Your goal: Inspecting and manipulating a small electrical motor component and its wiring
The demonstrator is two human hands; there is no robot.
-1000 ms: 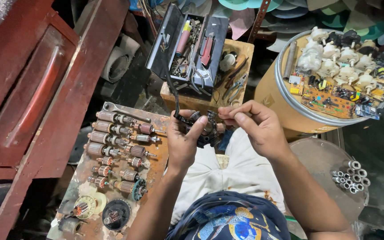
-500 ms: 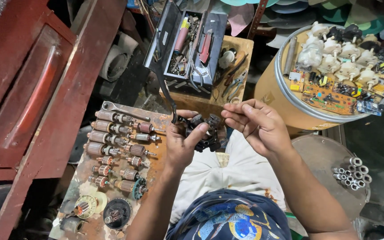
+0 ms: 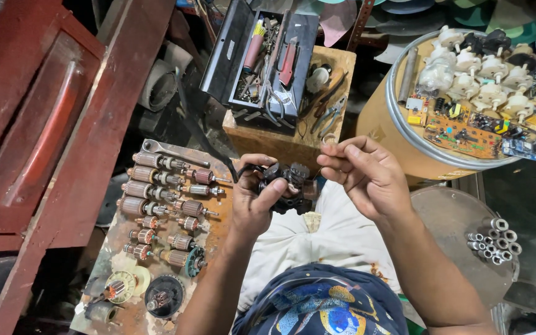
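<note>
My left hand [image 3: 252, 201] is clamped round this dense, greasy black motor part [image 3: 283, 183] above my lap, gripping its rigid body, while my right hand [image 3: 361, 174] pinches a light, easily dropped small ring [image 3: 329, 139].

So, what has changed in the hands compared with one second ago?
The right hand has come away from the small dark motor part and risen a little to the right, fingertips pinched on something too small to identify. The left hand still grips the part. The armatures on the rusty board, the open toolbox and the drum lie as before.
</note>
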